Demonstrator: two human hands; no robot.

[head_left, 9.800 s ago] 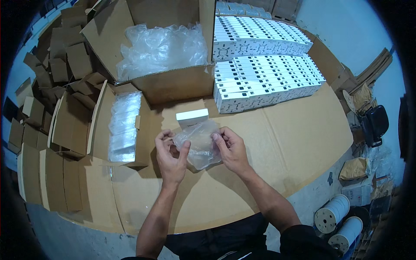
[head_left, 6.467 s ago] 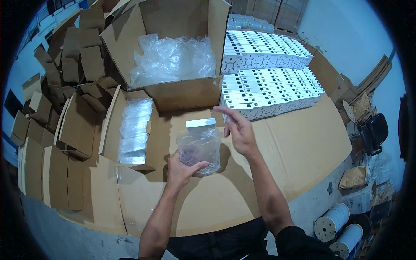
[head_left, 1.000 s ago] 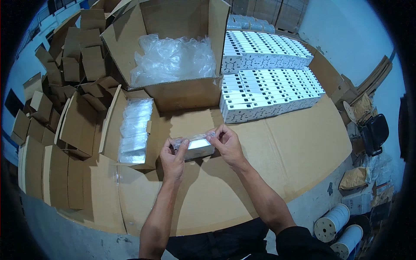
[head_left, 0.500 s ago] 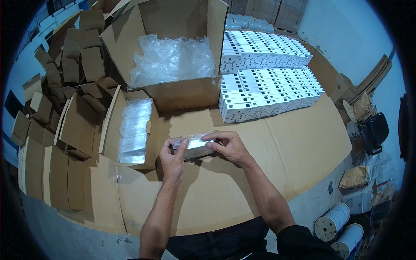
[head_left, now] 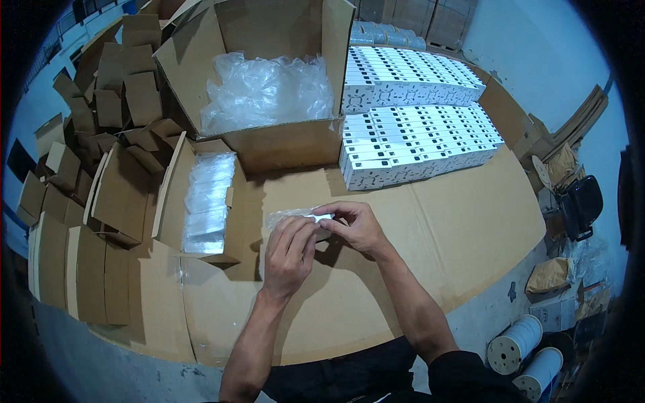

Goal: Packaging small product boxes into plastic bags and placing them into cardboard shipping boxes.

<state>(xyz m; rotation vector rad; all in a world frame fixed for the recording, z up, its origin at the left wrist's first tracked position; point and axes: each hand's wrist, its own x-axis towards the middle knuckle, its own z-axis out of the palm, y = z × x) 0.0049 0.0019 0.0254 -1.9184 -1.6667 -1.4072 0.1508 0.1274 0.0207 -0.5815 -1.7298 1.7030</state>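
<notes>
One film-wrapped white box (head_left: 322,217), pinched by fingers of right hand (head_left: 359,230); cannot tell hold of left hand (head_left: 287,260). Likely light, stiff, slippery; grasp at ends.

two pale spools (head_left: 521,337) lie close together, lower right.
</notes>
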